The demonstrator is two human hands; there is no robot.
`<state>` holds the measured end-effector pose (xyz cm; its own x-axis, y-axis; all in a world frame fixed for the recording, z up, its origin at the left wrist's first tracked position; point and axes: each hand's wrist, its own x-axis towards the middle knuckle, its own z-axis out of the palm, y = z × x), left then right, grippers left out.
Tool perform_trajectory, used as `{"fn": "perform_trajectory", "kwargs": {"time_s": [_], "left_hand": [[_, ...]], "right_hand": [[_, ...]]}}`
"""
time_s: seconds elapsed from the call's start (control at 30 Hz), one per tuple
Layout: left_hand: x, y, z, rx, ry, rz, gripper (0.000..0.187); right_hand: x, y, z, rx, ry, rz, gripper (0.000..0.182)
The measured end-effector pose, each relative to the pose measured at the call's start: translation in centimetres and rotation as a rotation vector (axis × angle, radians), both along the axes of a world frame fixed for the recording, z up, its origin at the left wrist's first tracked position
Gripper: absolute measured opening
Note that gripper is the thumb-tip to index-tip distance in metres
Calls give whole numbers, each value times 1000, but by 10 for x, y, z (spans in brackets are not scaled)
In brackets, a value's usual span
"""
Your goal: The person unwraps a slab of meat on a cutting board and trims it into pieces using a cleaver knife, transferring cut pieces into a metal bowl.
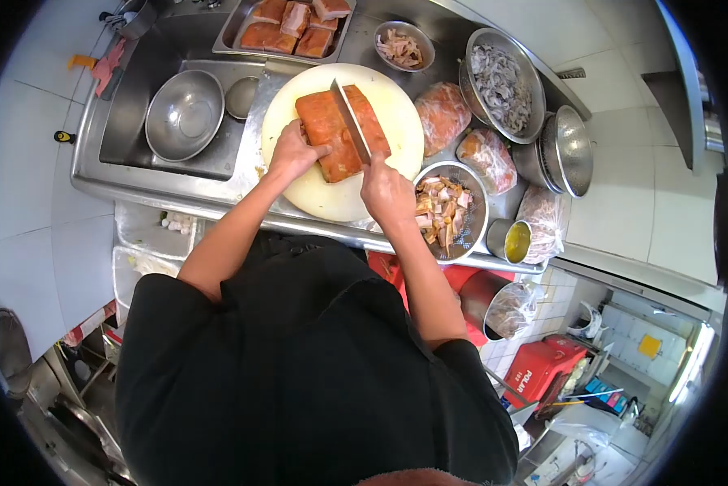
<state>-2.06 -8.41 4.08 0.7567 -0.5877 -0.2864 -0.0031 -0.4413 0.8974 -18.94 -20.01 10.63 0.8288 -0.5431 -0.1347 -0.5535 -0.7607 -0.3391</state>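
Observation:
A reddish-brown slab of meat [325, 119] lies on a round, pale cutting board [299, 89] beside the sink. My right hand [387, 193] is wrapped round the handle of a knife [348, 118], whose blade runs across the slab from its far edge to the near right. To the right of the blade lies a narrower portion of the meat. On the left side, my left hand [296, 151] grips the slab's edge, thumb on top and fingers at its side.
Right of the board stand a colander of cut meat pieces [443, 212], bagged meat [442, 119] and a large bowl of grey strips [501, 87]. Behind it are a tray of meat blocks [286, 47] and a small bowl of strips [403, 49]. The sink at left holds a metal bowl [185, 116].

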Motion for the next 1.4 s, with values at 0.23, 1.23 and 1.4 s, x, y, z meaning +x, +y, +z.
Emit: {"fn": "perform_trajectory", "kwargs": {"time_s": [0.23, 1.23, 1.4], "left_hand": [[11, 0, -46, -98, 28, 4, 65], [30, -23, -38, -110, -891, -300, 51], [33, -25, -38, -129, -903, -295, 50]], "right_hand": [[-4, -8, -9, 6, -57, 54, 18], [10, -8, 12, 115, 120, 24, 16], [15, -9, 16, 108, 175, 41, 17]]}}
